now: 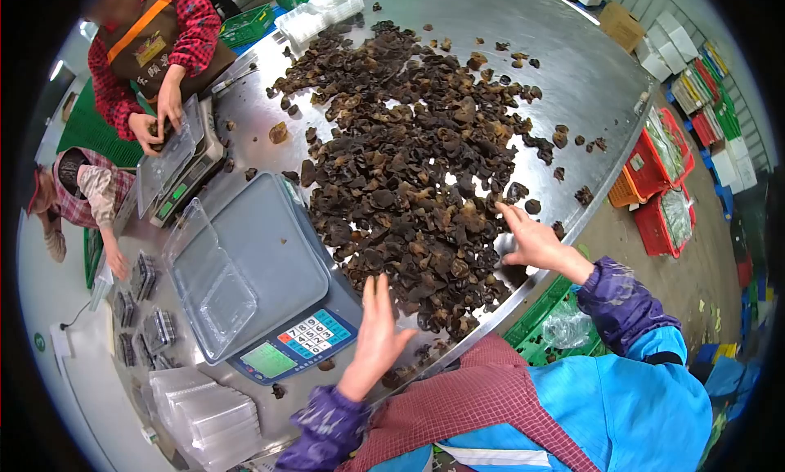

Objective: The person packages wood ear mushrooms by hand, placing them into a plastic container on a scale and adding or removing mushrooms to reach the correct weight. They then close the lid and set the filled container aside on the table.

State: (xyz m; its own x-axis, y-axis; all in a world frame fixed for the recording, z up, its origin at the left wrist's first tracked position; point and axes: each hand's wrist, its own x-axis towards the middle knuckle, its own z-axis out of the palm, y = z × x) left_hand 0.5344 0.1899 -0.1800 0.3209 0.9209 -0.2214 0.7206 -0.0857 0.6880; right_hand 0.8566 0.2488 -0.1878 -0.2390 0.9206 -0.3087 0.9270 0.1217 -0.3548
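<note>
A wide heap of dark wood ear mushrooms [417, 161] covers the middle of the metal table [564, 47]. My left hand [376, 341] is open at the heap's near left edge, fingers stretched out and thumb apart. On the heap's right side my right hand [534, 239] is also open, with its fingertips right at the mushrooms. Both palms hold nothing. Just left of my left hand stands a digital scale [302, 341] with a grey weighing plate [282, 227]. A clear plastic box [217, 296] with its lid raised lies on that plate.
Stacked clear boxes [204, 419] stand at the near left, filled packs [159, 329] beyond them. Across the table, one person works over a second scale [176, 186]; another person [90, 186] reaches in. Red crates [654, 157] stand on the floor at right, a green crate [544, 333] below the edge.
</note>
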